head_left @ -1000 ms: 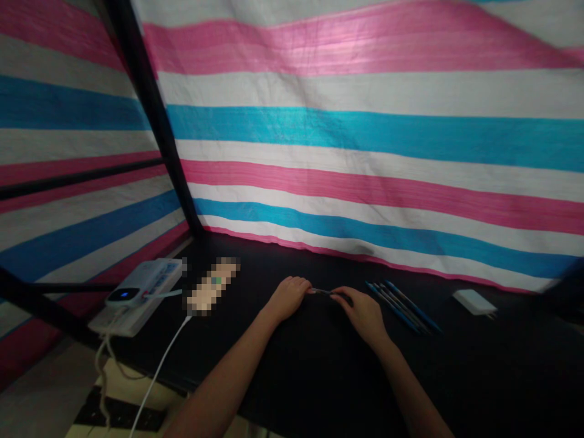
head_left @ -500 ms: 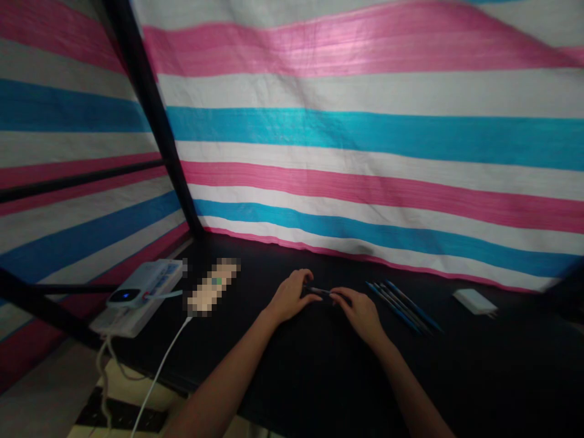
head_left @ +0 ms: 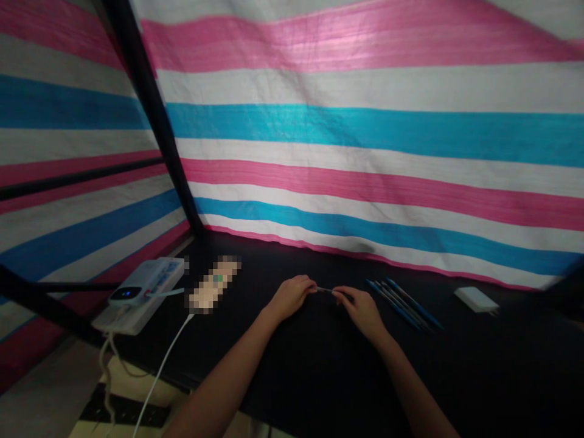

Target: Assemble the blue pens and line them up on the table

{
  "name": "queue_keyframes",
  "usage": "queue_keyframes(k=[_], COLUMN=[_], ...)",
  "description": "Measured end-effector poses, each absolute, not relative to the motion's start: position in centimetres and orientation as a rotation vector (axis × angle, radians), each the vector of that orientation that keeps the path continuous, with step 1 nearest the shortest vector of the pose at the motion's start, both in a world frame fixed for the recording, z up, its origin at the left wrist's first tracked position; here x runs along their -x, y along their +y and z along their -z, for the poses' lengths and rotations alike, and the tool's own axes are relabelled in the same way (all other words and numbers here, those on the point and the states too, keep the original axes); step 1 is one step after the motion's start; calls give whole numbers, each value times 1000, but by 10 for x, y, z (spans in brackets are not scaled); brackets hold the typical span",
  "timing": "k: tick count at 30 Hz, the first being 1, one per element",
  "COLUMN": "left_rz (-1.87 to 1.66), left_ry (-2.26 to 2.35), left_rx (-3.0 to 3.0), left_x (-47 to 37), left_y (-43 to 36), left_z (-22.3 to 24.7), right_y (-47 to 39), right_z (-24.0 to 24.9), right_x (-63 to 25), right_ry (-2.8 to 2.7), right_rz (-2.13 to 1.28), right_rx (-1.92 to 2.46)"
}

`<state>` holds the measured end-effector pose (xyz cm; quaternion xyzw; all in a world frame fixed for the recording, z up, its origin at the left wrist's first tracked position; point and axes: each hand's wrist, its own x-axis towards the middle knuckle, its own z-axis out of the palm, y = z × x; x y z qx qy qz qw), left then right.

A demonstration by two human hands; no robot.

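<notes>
Between my two hands a slim pen (head_left: 324,289) lies roughly level over the black table; only its greyish middle shows, and the ends are hidden by fingers. My left hand (head_left: 294,296) is closed, its fingertips pinching the pen's left end. My right hand (head_left: 362,310) grips the other end between thumb and fingers. Just right of that hand, several blue and clear pens (head_left: 401,304) lie side by side, slanting on the table.
A white charger block (head_left: 477,300) lies at the far right. On the left are a white box with a power bank (head_left: 125,295) on it, a blurred-out phone-like thing (head_left: 214,285) and a white cable (head_left: 164,359). Striped sheeting (head_left: 365,140) hangs behind the black table (head_left: 319,377).
My left hand's fingers have closed from a spread position onto the pen's left end. My right hand keeps its grip almost in place. The view has shifted slightly.
</notes>
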<state>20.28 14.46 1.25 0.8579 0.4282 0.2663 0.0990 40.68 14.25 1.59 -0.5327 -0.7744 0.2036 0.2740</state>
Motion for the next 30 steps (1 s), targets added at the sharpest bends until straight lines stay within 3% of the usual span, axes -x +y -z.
queue_keyframes(k=[5,15,24,30], left_rz=[-971,-821,-681,-737], left_ry=[1222,1244,1201,1189], left_rx=[-2456,-2766,-3096,-3056], left_x=[-203,-204,-203,-204], left_y=[139,145,138,136], left_z=[-17,-12,-12,-10], right_y=[142,139,141,133], right_z=[-19,-22,-18,-12], right_x=[-409,-407,-409,-396], right_ry=[-2094,-2180,-2160,-2208], right_rz=[-535,-417,-593,-387], right_rx=[1400,1373,1556,1347])
